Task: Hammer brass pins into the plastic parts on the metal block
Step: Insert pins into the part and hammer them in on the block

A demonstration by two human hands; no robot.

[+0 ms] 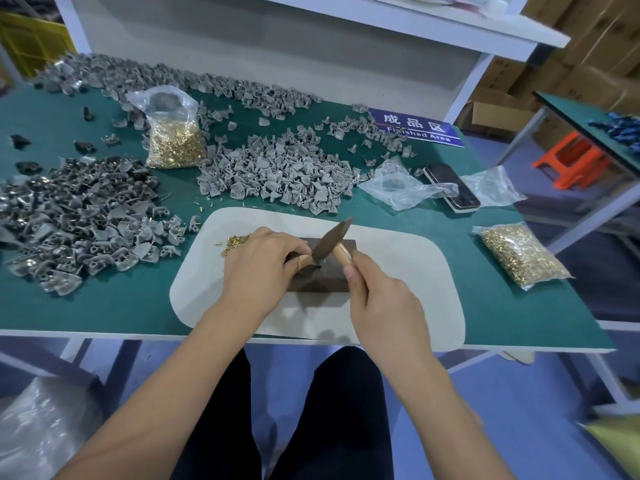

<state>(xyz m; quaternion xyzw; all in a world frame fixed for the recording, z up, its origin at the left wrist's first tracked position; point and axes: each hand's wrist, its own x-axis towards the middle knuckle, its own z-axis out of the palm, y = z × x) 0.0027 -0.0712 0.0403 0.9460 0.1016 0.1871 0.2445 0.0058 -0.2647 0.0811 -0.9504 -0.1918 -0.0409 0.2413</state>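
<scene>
A dark metal block (325, 280) lies on a white mat (408, 271) at the table's front. My left hand (263, 268) rests on the block's left end and its fingertips pinch a small grey plastic part (313, 266), mostly hidden. My right hand (377, 299) grips the wooden handle of a small hammer (334, 239), whose dark head is blurred just above the part. Loose brass pins (233, 242) lie on the mat left of my left hand.
Grey plastic parts are heaped at the left (79, 220), centre (277, 174) and back of the green table (104, 306). Bags of brass pins stand behind (173, 140) and at the right (519, 254). A phone (453, 188), clear bags and a blue sign (415, 128) lie back right.
</scene>
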